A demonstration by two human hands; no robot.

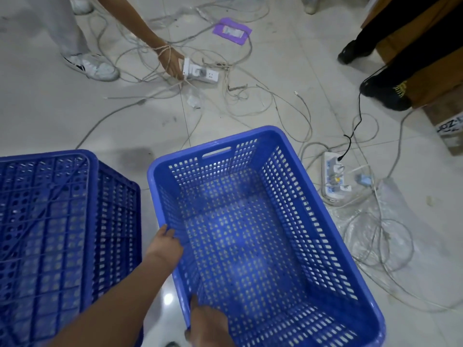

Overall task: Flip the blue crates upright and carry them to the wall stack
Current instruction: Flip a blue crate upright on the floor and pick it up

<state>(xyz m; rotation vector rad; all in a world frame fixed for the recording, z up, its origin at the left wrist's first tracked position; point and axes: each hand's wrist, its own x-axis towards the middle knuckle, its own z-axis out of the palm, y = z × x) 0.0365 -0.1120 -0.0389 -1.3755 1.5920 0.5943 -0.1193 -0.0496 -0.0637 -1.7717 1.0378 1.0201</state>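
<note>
- Blue plastic, stiff and lattice-walled, makes up both crates; two are in view, and no wall stack shows.
- Farthest left, the overturned crate (57,244) sits bottom-up on the floor (37,108), its ribbed base facing the camera, still to be flipped.
- Next over, the left hand (165,242) curls its fingers over the long left rim of the upright crate (263,236), gripping it about midway along.
- Lower down, the right hand (209,326) clasps the same rim nearer the person, thumb pointing up the inside wall.
- That crate stands open side up and empty, just beside the overturned one; it looks light and rigid, unlikely to flex, and the slot handles in the short end walls would give a steadier carrying hold than one rim.
- Beyond and to the right, loose cables (250,101) and two power strips, one near (335,179), litter the floor, a likely tripping hazard.
</note>
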